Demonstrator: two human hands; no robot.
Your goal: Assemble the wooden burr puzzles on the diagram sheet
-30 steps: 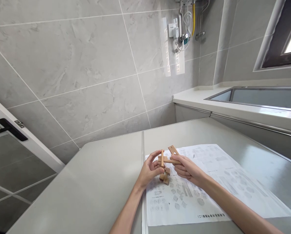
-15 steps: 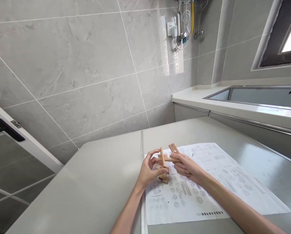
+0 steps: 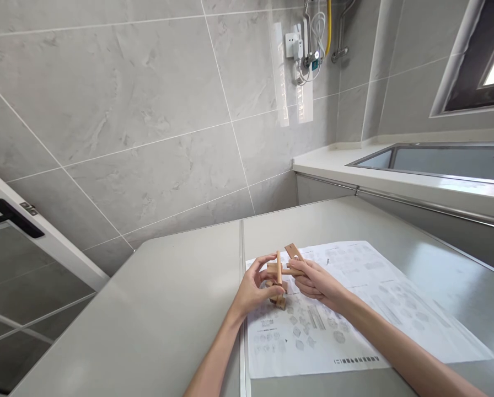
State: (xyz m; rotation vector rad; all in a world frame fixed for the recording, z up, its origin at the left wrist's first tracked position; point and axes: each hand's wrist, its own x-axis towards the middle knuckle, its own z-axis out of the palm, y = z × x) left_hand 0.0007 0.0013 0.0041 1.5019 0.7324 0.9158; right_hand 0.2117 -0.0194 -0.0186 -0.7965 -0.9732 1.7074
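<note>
My left hand (image 3: 253, 289) pinches a slim upright wooden stick (image 3: 279, 268) between thumb and fingers. Closed around other wooden puzzle pieces is my right hand (image 3: 315, 280); a flat wooden piece with a round hole (image 3: 293, 252) pokes up above its fingers. A thin bar reaches from the right hand to the stick, where the pieces cross. Below my left thumb, a small cluster of wooden blocks (image 3: 280, 301) rests on the printed sheet (image 3: 321, 353), partly hidden by the hand. How the held pieces join is too small to tell.
The sheet lies on a grey tabletop (image 3: 181, 309) with a seam (image 3: 242, 242) along its left side. A sink (image 3: 433, 157) is set in the white counter at right. A glazed door with a black handle (image 3: 17, 218) stands at left, and a tiled wall (image 3: 148, 110) rises behind.
The upright stick has straightened slightly and shifted a little to the right. Both hands keep their hold almost in place; the view has moved slightly.
</note>
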